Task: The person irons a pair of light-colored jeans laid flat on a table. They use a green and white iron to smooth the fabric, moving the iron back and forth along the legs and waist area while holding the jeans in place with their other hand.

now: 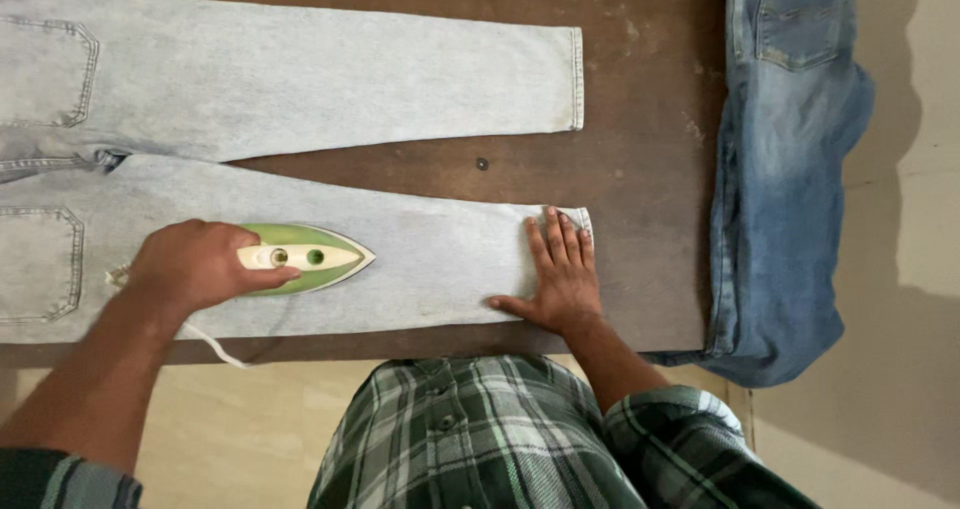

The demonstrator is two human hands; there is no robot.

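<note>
Across the middle of the frame: pale grey jeans [300,89] lie flat on a brown counter [640,119], legs pointing right.
Left hand [195,264]: wrapped around a green and cream iron [310,257], centre left, on the lower leg.
Right hand [562,274]: fingers spread flat, pinning the hem.
Doing it well: keep the cloth taut and press toward the hem, short of the fingers.
Right edge: blue jeans [790,169] hang over the counter end.

Pale grey washed-denim jeans [300,79], matt and faintly grainy, lie on a dark brown wooden table [640,149], scuffed and dull. Glossy green-and-cream plastic iron [310,258]. Faded blue denim jeans [790,169], soft-looking.
</note>
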